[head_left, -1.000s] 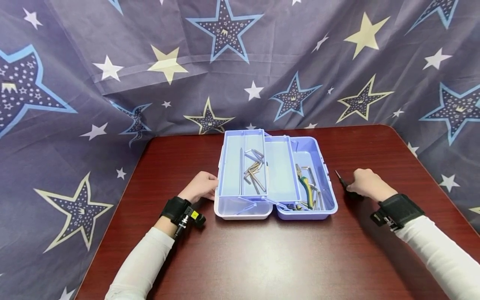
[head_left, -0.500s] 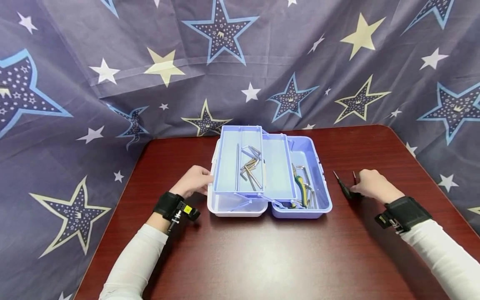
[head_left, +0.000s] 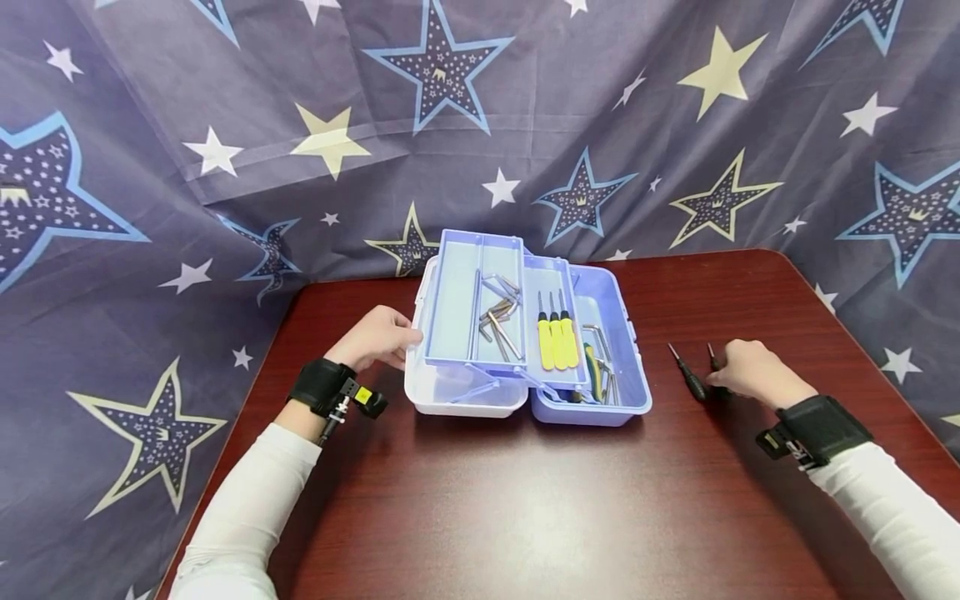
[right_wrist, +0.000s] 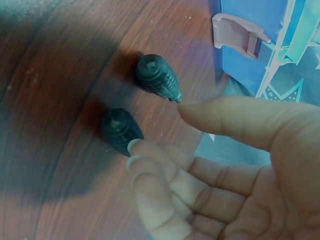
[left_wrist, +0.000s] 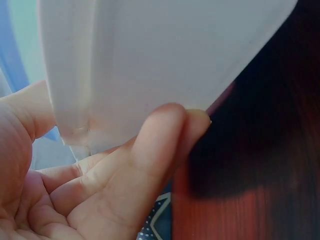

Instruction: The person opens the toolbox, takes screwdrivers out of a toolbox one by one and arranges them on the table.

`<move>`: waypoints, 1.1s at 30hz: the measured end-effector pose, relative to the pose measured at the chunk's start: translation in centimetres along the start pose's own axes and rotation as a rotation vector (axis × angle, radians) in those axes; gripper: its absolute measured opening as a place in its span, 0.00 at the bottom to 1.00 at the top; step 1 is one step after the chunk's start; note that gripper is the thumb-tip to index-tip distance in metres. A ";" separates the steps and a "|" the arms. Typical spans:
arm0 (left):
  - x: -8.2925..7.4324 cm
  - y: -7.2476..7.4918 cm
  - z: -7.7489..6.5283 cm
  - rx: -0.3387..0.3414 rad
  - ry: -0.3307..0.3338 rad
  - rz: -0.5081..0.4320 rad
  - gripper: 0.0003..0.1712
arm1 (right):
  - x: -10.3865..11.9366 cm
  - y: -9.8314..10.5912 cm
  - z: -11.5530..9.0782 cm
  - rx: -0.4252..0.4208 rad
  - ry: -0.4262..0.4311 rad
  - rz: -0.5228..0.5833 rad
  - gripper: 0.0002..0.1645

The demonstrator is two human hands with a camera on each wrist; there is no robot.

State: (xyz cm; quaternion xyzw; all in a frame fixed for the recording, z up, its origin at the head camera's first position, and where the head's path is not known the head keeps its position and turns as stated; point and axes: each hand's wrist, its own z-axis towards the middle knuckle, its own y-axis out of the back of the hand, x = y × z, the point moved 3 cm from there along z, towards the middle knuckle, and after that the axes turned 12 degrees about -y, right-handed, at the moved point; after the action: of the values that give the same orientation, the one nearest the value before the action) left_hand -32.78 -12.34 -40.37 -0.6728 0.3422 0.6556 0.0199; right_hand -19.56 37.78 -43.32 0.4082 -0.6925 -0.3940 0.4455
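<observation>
In the head view a lavender-blue toolbox (head_left: 592,417) stands unfolded, its pale lid (head_left: 457,406) on the left. My left hand (head_left: 378,337) pinches the lid's left edge; the left wrist view shows thumb and fingers on the white lid wall (left_wrist: 130,65). Two screwdrivers with dark handles lie on the table right of the box, one (head_left: 690,377) nearer it, the other (head_left: 712,358) partly hidden by my right hand (head_left: 757,372). In the right wrist view my thumb and fingers are spread apart, fingertips at one dark handle (right_wrist: 119,130), thumb tip at the other (right_wrist: 157,75).
The upper tray (head_left: 453,292) carries several hex keys (head_left: 506,312). Yellow-handled screwdrivers (head_left: 555,342) lie in the middle tray (head_left: 543,275). Pliers (head_left: 594,375) and more hex keys are in the box bottom. A star-patterned cloth (head_left: 480,167) hangs behind the table (head_left: 510,508).
The toolbox has shifted left and away with my left hand on it. Yellow-handled screwdrivers now show in the middle tray. My right hand has moved slightly right, exposing the second dark screwdriver.
</observation>
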 end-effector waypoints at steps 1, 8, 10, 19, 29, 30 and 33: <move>0.0 0.0 0.0 0.001 0.001 0.001 0.11 | 0.0 0.0 0.0 0.001 0.000 0.001 0.20; 0.9 -0.8 -0.5 -0.001 0.030 -0.025 0.12 | -0.1 0.1 -0.2 0.016 0.005 0.007 0.20; 1.4 -1.1 -0.6 -0.005 0.034 -0.038 0.13 | -0.1 0.2 -0.2 0.014 0.004 0.010 0.18; 4.3 -2.6 -1.5 -0.026 0.051 -0.103 0.16 | 0.5 0.3 -0.4 0.016 0.021 0.012 0.18; 6.9 -3.5 -1.9 -0.021 0.083 -0.196 0.13 | 0.8 -0.2 -0.4 0.021 0.018 0.008 0.22; 7.0 -3.4 -1.9 -0.021 0.080 -0.195 0.13 | 0.8 -0.2 -0.4 0.018 0.016 0.011 0.22; 6.9 -3.4 -1.6 -0.018 0.071 -0.202 0.13 | 0.8 0.1 -0.5 0.024 0.011 0.019 0.20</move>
State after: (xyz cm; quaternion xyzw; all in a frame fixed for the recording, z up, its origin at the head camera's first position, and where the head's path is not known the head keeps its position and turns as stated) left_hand -30.33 -13.46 -47.74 -0.7267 0.2674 0.6292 0.0676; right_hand -19.35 36.96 -42.83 0.4091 -0.6985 -0.3791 0.4483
